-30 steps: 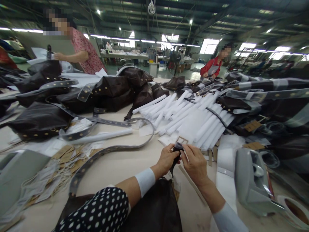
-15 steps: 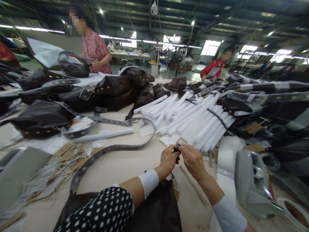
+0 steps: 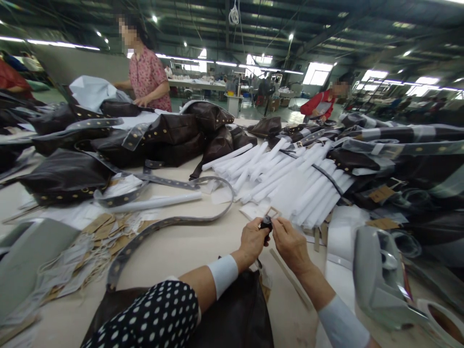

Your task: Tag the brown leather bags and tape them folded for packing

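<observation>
A dark brown bag (image 3: 235,314) lies at the near edge of the table, partly under my left forearm. My left hand (image 3: 253,241) is closed round the dark end of a bag strap (image 3: 267,225), just beyond the bag. At that end sits a pale gold rectangular buckle (image 3: 272,212), with some greyish wrapping beside it. My right hand (image 3: 291,245) pinches the same spot from the right, fingertips against the wrapped strap end; exactly what they grip is partly hidden. A long studded strap (image 3: 155,224) in clear film curves across the table from the bag.
White paper rolls (image 3: 282,179) are heaped beyond my hands. Brown and white hang tags (image 3: 97,241) lie at left. A grey tape dispenser (image 3: 380,275) and a tape roll (image 3: 440,324) stand at right. More brown bags (image 3: 68,176) surround them; two co-workers stand across the table.
My hands stay nearly in place; the greyish wrapping by the buckle now shows more between my fingers. The co-worker at left has straightened and lowered a bag onto the pile.
</observation>
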